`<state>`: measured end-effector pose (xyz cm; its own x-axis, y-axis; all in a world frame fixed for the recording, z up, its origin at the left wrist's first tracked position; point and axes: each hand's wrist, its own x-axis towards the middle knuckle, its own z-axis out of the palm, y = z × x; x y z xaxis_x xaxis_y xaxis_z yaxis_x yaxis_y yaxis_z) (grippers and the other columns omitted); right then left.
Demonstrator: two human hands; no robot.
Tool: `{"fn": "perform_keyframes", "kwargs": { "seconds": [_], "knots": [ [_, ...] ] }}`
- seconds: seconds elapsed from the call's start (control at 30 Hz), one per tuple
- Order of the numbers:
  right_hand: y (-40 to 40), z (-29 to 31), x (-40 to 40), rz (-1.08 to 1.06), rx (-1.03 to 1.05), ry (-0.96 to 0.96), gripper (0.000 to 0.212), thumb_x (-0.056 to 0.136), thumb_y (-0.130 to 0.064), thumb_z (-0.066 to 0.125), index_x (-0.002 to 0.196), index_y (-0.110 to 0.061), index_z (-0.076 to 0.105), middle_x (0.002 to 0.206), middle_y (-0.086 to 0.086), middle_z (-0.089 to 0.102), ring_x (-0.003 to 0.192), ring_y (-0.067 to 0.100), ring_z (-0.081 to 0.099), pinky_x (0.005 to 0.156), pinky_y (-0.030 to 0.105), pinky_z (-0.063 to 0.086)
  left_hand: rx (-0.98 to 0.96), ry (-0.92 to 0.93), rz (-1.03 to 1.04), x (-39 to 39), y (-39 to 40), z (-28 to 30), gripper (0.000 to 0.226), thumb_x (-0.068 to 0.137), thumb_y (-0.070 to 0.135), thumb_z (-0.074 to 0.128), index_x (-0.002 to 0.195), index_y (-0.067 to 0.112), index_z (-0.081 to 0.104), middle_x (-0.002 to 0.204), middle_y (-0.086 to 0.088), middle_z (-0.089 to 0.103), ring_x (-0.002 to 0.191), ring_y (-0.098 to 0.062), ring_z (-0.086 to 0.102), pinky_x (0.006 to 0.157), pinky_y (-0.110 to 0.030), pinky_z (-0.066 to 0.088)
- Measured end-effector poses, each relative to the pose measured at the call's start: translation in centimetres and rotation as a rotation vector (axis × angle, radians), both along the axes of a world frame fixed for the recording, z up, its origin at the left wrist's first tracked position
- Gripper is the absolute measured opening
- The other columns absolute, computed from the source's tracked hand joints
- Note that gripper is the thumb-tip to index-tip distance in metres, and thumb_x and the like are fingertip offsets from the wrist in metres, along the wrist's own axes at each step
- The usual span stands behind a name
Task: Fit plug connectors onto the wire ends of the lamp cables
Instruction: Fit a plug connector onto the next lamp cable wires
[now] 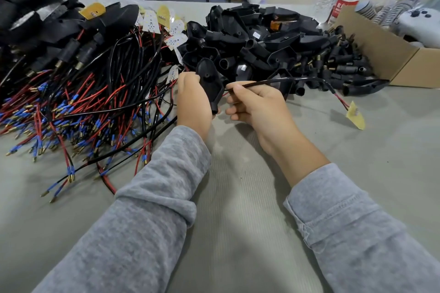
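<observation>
**Midway: one cable in hand, a heap of housings still waiting**

Clearly the work is in its middle. The left hand [194, 100] grips a black lamp housing [210, 83], fingers curled round its body. The right hand [256, 104] pinches a black cable [285, 81] just beside that housing; the cable arcs away from it to red leads and a small yellow board [355, 115] lying on the desk [238, 197]. Whether the cable is entering the housing cannot be told. On the left-hand side of the housing lies a tangle of cables [83, 107] already tipped with blue sleeves and brass ends, seemingly done. Behind the housing, a pile of empty housings [262, 38] and loose connectors [342, 64] suggests much remains.
</observation>
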<state>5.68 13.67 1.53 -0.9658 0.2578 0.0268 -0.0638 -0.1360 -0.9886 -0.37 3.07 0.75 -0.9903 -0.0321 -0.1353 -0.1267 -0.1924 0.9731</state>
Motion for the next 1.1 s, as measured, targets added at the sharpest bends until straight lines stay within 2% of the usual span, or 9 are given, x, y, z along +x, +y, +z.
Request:
{"fn": "perform_keyframes", "kwargs": {
  "seconds": [0.17,0.3,0.37,0.47,0.57,0.63,0.8,0.97,1.1],
  "knots": [
    [0.2,0.4,-0.2,-0.151,-0.083,0.001,0.023,0.106,-0.022,0.039,0.09,-0.011,0.051,0.085,0.013,0.063,0.057,0.015,0.062,0.054,0.027,0.051,-0.051,0.044,-0.057,0.4,0.2,0.3,0.013,0.089,0.014,0.034,0.088,0.011,0.047,0.082,-0.015,0.05,0.053,-0.023,0.041,0.039,-0.021,0.03],
    [1.0,0.4,-0.1,-0.173,-0.131,0.076,0.026,0.107,-0.027,0.037,0.09,-0.011,0.047,0.071,0.006,0.066,0.055,0.017,0.065,0.05,0.025,0.052,-0.011,0.095,-0.081,0.6,0.3,0.5,0.02,0.096,0.012,0.032,0.09,0.013,0.052,0.072,-0.008,0.056,0.042,-0.015,0.052,0.039,-0.022,0.04],
    [1.1,0.5,-0.1,-0.167,-0.172,0.119,0.026,0.108,-0.026,0.036,0.089,-0.01,0.046,0.069,0.005,0.067,0.055,0.016,0.066,0.052,0.025,0.053,-0.011,0.064,-0.086,0.5,0.3,0.6,0.024,0.101,0.02,0.03,0.099,0.019,0.054,0.082,-0.004,0.059,0.042,-0.012,0.056,0.041,-0.021,0.044],
    [1.1,0.4,-0.1,-0.136,-0.215,0.169,0.02,0.106,-0.019,0.043,0.09,-0.008,0.049,0.072,0.005,0.069,0.062,0.018,0.069,0.059,0.026,0.056,0.031,-0.006,-0.1,0.1,0.1,0.6,0.021,0.103,0.03,0.032,0.098,0.022,0.051,0.091,-0.007,0.052,0.04,-0.01,0.049,0.039,-0.017,0.035],
    [1.0,0.4,0.0,-0.104,-0.176,0.217,0.007,0.098,-0.005,0.055,0.092,-0.007,0.052,0.074,0.005,0.069,0.066,0.018,0.07,0.063,0.025,0.056,0.298,-0.117,-0.283,0.1,-0.3,1.1,0.044,0.102,0.044,0.027,0.113,0.011,0.054,0.088,-0.009,0.052,0.051,-0.014,0.045,0.043,-0.02,0.032],
    [0.8,0.4,0.2,-0.093,-0.171,0.23,0.011,0.095,0.002,0.058,0.095,-0.007,0.052,0.075,0.007,0.069,0.067,0.018,0.069,0.065,0.027,0.056,0.372,-0.13,-0.42,0.4,-0.4,1.4,0.046,0.101,0.038,0.02,0.11,0.007,0.053,0.089,-0.01,0.054,0.059,-0.016,0.045,0.051,-0.024,0.032],
    [1.0,0.5,0.3,-0.242,-0.076,0.237,0.013,0.093,0.004,0.059,0.096,-0.007,0.051,0.073,0.009,0.064,0.063,0.014,0.068,0.062,0.024,0.055,0.303,-0.167,-0.501,0.9,-0.1,1.5,0.048,0.102,0.022,0.024,0.139,-0.001,0.045,0.101,-0.013,0.057,0.07,-0.017,0.052,0.062,-0.026,0.045],
    [1.5,0.6,0.2,-0.365,0.096,0.218,0.013,0.092,0.003,0.06,0.096,-0.007,0.052,0.071,0.008,0.063,0.06,0.012,0.068,0.058,0.02,0.054,0.253,-0.056,-0.571,0.7,-0.4,1.0,0.041,0.102,0.013,0.036,0.141,0.02,0.048,0.104,-0.009,0.065,0.08,-0.019,0.065,0.078,-0.031,0.056],
    [1.6,0.6,0.3,-0.391,0.161,0.238,0.017,0.092,0.001,0.062,0.091,-0.013,0.053,0.07,0.005,0.063,0.062,0.013,0.069,0.06,0.021,0.055,0.277,-0.035,-0.579,0.8,-0.2,1.1,0.042,0.101,0.011,0.038,0.141,0.02,0.049,0.116,-0.009,0.063,0.092,-0.019,0.065,0.094,-0.035,0.052]
  ]
}}
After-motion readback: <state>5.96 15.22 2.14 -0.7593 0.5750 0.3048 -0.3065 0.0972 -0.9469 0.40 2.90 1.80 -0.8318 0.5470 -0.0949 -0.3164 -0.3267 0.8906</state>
